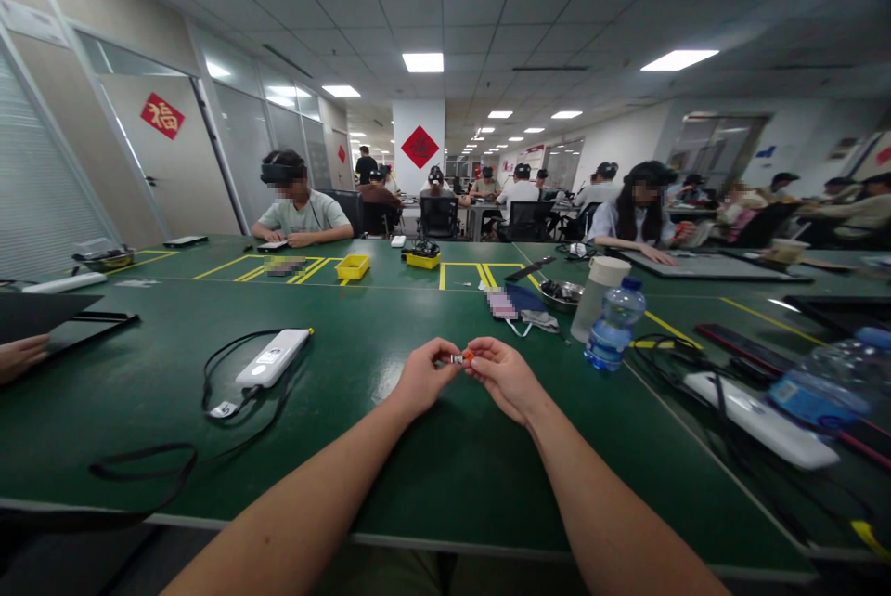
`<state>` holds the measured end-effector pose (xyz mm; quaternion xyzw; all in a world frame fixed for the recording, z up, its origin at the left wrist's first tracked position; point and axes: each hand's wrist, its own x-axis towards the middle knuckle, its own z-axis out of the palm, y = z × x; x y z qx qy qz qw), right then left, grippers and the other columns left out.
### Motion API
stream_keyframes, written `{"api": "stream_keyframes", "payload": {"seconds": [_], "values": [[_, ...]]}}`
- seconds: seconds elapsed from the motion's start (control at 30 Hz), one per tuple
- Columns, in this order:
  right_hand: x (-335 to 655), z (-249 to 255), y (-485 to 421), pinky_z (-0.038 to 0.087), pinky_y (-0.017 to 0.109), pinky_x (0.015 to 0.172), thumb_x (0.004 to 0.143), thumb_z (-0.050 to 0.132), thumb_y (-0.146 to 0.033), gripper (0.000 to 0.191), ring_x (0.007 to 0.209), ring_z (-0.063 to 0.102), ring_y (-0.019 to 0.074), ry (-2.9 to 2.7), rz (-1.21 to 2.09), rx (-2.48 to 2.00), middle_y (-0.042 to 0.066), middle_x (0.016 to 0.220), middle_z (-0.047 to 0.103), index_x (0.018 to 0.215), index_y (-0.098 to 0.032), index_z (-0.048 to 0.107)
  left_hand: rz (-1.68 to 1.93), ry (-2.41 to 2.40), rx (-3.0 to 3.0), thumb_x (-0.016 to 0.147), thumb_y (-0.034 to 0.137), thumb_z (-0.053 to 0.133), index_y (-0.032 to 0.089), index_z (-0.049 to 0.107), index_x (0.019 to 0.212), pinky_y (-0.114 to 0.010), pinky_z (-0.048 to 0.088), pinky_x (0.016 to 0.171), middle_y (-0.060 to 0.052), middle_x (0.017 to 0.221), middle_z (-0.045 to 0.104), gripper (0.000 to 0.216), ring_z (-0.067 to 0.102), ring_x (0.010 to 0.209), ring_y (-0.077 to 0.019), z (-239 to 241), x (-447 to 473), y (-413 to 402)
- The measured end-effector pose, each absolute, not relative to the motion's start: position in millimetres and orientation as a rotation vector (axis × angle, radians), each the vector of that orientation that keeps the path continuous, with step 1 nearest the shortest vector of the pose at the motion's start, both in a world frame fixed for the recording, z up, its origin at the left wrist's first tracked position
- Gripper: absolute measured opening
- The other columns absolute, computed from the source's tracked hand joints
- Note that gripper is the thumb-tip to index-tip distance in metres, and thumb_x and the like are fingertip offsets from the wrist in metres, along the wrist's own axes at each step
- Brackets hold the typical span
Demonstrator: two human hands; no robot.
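Above the green table, my left hand (430,371) and my right hand (502,375) meet at their fingertips, both closed in a pinch. Between them is a small piece with a silver part (456,358) on the left and an orange part (469,356) on the right. The left fingers grip the silver side, and the right fingers grip the orange side. It is too small to tell what kind of thing it is, or whether it is one piece or two joined ones.
A white power bank (274,358) with a black cable lies to the left. To the right stand a water bottle (615,325) and a pale tumbler (597,299), near a metal bowl (562,295). Yellow trays (353,268) sit farther back. A co-worker's hand (23,356) shows at far left.
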<state>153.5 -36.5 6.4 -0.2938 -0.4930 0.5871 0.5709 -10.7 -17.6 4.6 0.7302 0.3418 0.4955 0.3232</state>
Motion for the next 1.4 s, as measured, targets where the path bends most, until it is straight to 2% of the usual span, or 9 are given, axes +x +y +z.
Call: {"api": "stream_keyframes", "payload": {"seconds": [0.3,0.5,0.83,1.03,1.27,1.4], "values": [[155,9,-37,0.049,0.033,0.075,0.063,0.070,-0.023,0.025,0.075,0.062,0.0151,-1.119,1.331,-0.661,0.004,0.087,0.064,0.085,-0.019,0.059,1.310,0.908,1.913,0.072,0.026,0.059,0.016,0.059,0.084,-0.021,0.043,0.061,-0.001,0.076,0.060,0.015,0.055,0.069,-0.0116,6,-12,-19],[158,8,-35,0.050,0.030,0.071,0.065,0.069,-0.022,0.022,0.071,0.062,0.0125,-1.107,1.354,-0.629,0.001,0.088,0.063,0.085,-0.020,0.059,1.319,0.897,1.925,0.073,0.022,0.058,0.016,0.059,0.084,-0.021,0.044,0.061,-0.001,0.075,0.061,0.013,0.056,0.068,-0.0110,5,-12,-18],[158,9,-37,0.050,0.031,0.070,0.067,0.068,-0.024,0.019,0.076,0.063,0.0151,-1.103,1.372,-0.642,0.001,0.084,0.063,0.083,-0.020,0.059,1.226,0.824,1.742,0.073,0.019,0.055,0.015,0.052,0.086,-0.021,0.046,0.052,0.000,0.067,0.061,0.014,0.061,0.060,-0.0118,-3,-10,-13],[158,8,-36,0.049,0.032,0.073,0.066,0.069,-0.025,0.021,0.072,0.063,0.0151,-1.137,1.367,-0.660,0.003,0.076,0.065,0.083,-0.017,0.060,1.160,0.779,1.730,0.072,0.019,0.055,0.014,0.058,0.092,-0.025,0.050,0.063,-0.004,0.075,0.065,0.021,0.063,0.067,-0.0136,-3,-8,-13],[156,7,-36,0.047,0.031,0.074,0.062,0.072,-0.024,0.022,0.073,0.062,0.0154,-1.106,1.298,-0.718,0.003,0.075,0.065,0.080,-0.017,0.062,1.161,0.715,1.594,0.072,0.024,0.059,0.012,0.062,0.095,-0.032,0.048,0.081,-0.009,0.092,0.067,0.026,0.063,0.085,-0.0187,5,-11,-15],[156,7,-35,0.047,0.031,0.073,0.062,0.071,-0.023,0.020,0.075,0.062,0.0159,-1.106,1.272,-0.731,0.003,0.079,0.065,0.080,-0.017,0.062,1.131,0.721,1.565,0.071,0.026,0.061,0.012,0.062,0.090,-0.031,0.049,0.075,-0.008,0.084,0.067,0.023,0.064,0.079,-0.0178,4,-12,-14]]}}
